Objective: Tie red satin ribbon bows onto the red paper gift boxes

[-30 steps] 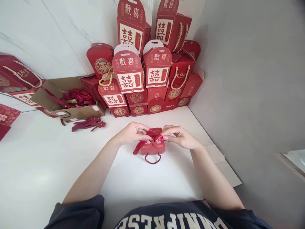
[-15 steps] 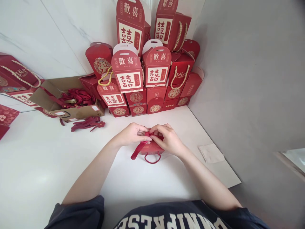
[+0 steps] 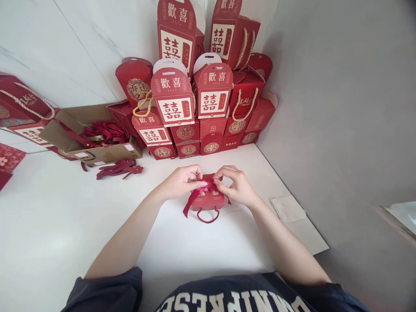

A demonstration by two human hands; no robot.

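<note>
A small red gift box [image 3: 212, 202] lies on the white table in front of me, its dark red cord handle looping toward me. Across its top a shiny red ribbon [image 3: 194, 197] is gathered into a bow shape, with one tail hanging at the left and a shorter end at the right. My left hand [image 3: 186, 178] pinches the ribbon's left side between thumb and fingers. On the other side my right hand [image 3: 234, 185] has thumb and forefinger closed on the right loop. The fingers partly cover the knot.
Stacked red gift boxes [image 3: 212, 130] stand against the wall behind. At the left, an open cardboard box [image 3: 104, 154] holds red ribbons, and a bundle of dark red ribbons [image 3: 119, 169] lies before it. White folded paper [image 3: 287, 209] lies near the table's right edge, beside a grey wall.
My right hand has shifted slightly right, away from my left. The ribbon between them is now spread into a wider bow, and a right-hand end shows.
</note>
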